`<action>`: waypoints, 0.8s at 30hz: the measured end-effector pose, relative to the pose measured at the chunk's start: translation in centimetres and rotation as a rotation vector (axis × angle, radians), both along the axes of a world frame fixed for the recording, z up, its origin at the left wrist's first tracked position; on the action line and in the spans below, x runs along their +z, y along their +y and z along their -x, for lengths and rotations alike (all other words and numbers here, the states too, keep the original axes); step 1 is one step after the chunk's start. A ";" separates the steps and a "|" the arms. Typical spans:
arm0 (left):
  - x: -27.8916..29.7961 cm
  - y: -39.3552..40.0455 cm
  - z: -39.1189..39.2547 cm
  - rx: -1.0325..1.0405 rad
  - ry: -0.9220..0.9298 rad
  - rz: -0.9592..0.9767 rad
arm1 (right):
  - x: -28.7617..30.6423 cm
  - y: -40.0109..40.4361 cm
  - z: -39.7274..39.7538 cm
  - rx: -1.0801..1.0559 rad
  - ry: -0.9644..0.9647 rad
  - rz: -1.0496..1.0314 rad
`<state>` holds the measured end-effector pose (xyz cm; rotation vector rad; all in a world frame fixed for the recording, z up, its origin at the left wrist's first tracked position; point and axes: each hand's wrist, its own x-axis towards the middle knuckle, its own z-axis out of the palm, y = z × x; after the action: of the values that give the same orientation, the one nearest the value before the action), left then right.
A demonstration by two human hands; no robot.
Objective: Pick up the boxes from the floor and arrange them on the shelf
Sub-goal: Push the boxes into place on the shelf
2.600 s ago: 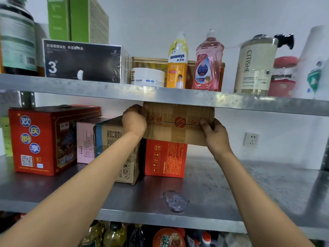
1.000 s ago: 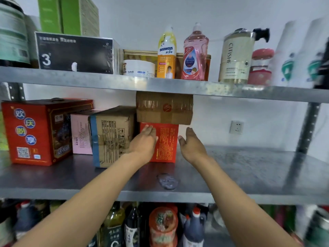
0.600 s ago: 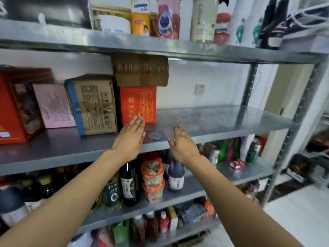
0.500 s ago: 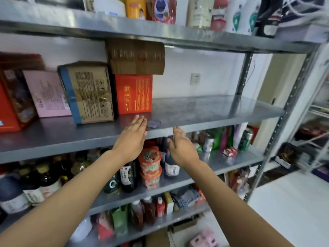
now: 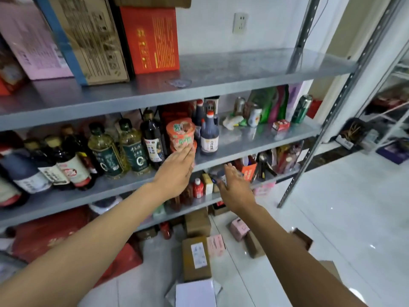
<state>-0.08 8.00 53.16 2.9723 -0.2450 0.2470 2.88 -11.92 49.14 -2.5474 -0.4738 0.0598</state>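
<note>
The boxes left to move lay on the white floor [image 5: 332,229] below us, at the foot of the shelf: a tall brown box with a white label [image 5: 195,259] nearest, a pink box [image 5: 215,244] touching its right side, a smaller pink box [image 5: 238,229] just beyond, a plain brown box [image 5: 197,222] close to the lowest tier, and a white box [image 5: 195,293] at the bottom edge of view. On the upper shelf board [image 5: 221,74] stood a red box [image 5: 150,38], a brown carton with blue edging [image 5: 88,38] and a pink carton [image 5: 33,45], side by side, with bare metal to the right of the red one.

Our left hand [image 5: 177,171] and right hand [image 5: 235,189] were both empty, fingers straight and relaxed, palms turned roughly toward each other, hanging in front of the middle tiers and touching nothing. Behind the left hand sat a noodle cup [image 5: 180,134] among dark and yellow bottles.

We judged this to be the gap between placements, reaching down for the next box. The next move called for bending low and lowering both hands, probably to the labelled brown box. It looked rigid and light enough for a two-handed side grip, but we could not tell its weight.
</note>
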 end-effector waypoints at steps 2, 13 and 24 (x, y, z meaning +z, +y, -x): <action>-1.9 -0.9 1.1 0.019 0.057 0.031 | -1.7 -0.8 1.2 -0.002 0.042 0.015; -14.6 -2.0 5.5 0.086 0.311 0.106 | -12.8 -1.5 6.3 0.017 0.290 0.132; -25.4 2.0 2.7 0.097 0.498 0.137 | -21.3 1.8 5.2 -0.124 0.457 0.186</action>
<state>-2.76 10.01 27.77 2.7948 -0.0216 -0.4444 -2.27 -10.10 27.82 -2.6212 -0.1351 0.6509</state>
